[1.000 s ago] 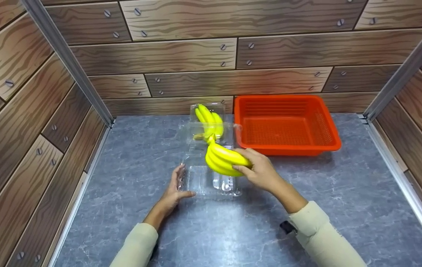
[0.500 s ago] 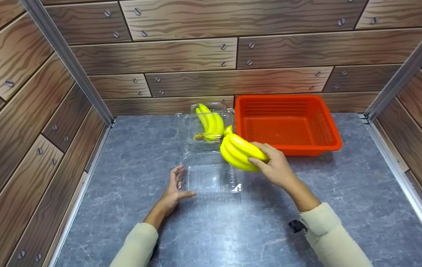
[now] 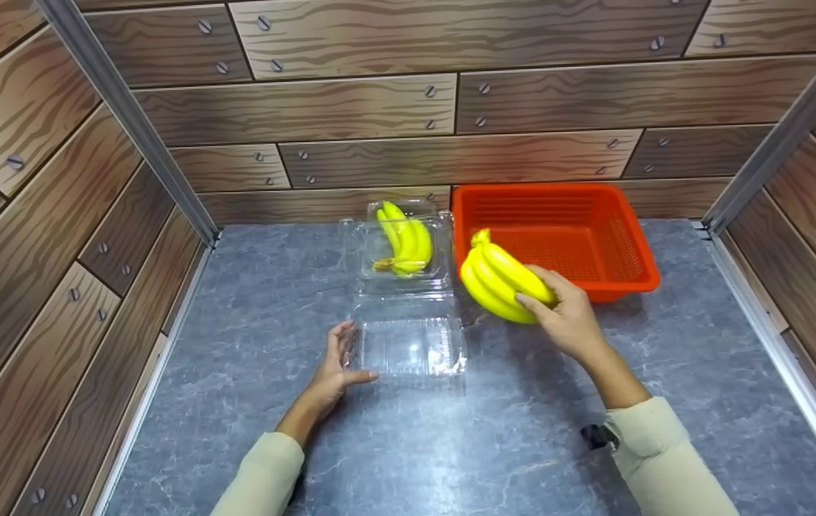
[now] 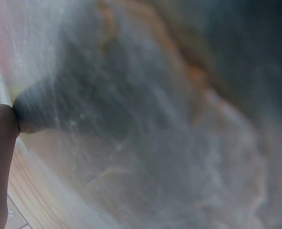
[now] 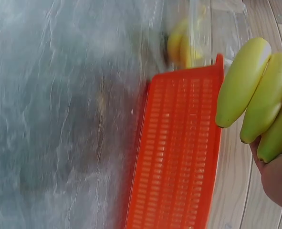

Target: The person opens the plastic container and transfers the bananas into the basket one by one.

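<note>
In the head view my right hand (image 3: 571, 314) grips a bunch of yellow bananas (image 3: 504, 279) at its lower right end, held up in front of the red basket. The right wrist view shows several banana tips (image 5: 243, 81) close to the camera. My left hand (image 3: 332, 369) rests at the near left corner of a clear plastic clamshell container (image 3: 408, 347), thumb extended along its near edge. The container's lid (image 3: 354, 258) stands open at the back. Behind the lid, a second bunch of bananas (image 3: 408, 236) appears through clear plastic.
A red plastic basket (image 3: 648, 276) stands at the back right, beside the clear packaging. The grey marbled tabletop (image 3: 558, 459) is bounded by wood-print walls (image 3: 365, 107) and metal rails (image 3: 780, 358). The left wrist view is mostly blurred.
My right hand has carried the bananas to the right, from over the clear container to in front of the basket. The lid has swung further back. My left hand stays in place.
</note>
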`<control>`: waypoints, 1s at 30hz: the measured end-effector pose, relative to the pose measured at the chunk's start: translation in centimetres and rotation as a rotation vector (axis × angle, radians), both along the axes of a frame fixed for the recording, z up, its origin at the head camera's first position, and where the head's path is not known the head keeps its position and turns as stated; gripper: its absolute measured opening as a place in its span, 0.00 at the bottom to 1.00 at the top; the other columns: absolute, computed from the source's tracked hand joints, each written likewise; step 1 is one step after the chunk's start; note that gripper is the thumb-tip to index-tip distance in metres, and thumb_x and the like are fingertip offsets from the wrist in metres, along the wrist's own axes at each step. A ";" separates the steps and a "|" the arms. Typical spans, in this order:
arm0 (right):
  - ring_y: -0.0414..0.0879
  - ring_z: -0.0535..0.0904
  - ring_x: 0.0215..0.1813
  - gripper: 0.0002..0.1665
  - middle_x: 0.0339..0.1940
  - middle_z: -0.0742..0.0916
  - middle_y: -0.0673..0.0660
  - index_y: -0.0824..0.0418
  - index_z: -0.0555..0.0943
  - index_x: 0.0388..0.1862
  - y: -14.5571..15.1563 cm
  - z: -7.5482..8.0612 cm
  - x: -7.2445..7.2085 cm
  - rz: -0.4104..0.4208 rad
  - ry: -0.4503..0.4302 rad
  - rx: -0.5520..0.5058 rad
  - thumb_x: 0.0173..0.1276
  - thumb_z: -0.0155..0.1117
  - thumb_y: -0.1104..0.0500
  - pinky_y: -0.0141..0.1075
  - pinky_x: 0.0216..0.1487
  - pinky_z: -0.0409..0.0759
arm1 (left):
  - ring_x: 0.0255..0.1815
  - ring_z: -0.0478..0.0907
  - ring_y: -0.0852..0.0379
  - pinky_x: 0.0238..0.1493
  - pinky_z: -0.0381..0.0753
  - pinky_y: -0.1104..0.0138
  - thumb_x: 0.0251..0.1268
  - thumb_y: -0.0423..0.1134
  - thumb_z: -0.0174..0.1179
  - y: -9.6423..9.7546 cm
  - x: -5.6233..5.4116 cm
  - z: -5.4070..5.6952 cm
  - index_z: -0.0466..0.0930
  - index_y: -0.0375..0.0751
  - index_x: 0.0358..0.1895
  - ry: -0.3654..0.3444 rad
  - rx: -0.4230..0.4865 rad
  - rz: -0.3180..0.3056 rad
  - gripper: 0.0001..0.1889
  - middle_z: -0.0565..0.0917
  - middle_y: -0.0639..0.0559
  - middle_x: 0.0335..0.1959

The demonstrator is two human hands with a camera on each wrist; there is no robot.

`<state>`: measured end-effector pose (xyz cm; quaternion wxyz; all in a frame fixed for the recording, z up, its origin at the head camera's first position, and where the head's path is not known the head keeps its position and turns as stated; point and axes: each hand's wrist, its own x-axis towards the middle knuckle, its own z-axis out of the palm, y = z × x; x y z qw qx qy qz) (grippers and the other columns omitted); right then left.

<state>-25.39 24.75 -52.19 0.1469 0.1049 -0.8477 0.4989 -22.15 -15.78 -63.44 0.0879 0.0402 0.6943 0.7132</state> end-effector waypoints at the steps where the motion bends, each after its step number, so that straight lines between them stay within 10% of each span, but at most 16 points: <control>1: 0.38 0.79 0.48 0.27 0.56 0.91 0.60 0.58 0.85 0.67 0.3 0.0 -0.1 -0.009 -0.002 -0.004 0.68 0.78 0.62 0.23 0.49 0.74 | 0.92 0.35 0.33 0.90 0.32 0.40 0.51 0.23 0.75 0.0 0.0 0.0 0.47 0.40 0.82 0.000 0.002 -0.001 0.57 0.46 0.34 0.90; 30: 0.36 0.78 0.48 0.31 0.62 0.87 0.63 0.62 0.81 0.72 6.9 1.6 -5.3 -0.315 -0.154 -0.066 0.77 0.70 0.48 0.21 0.49 0.76 | 0.92 0.35 0.33 0.90 0.35 0.37 0.55 0.23 0.74 0.0 -0.1 -0.3 0.48 0.42 0.82 -0.006 -0.010 0.005 0.55 0.46 0.35 0.90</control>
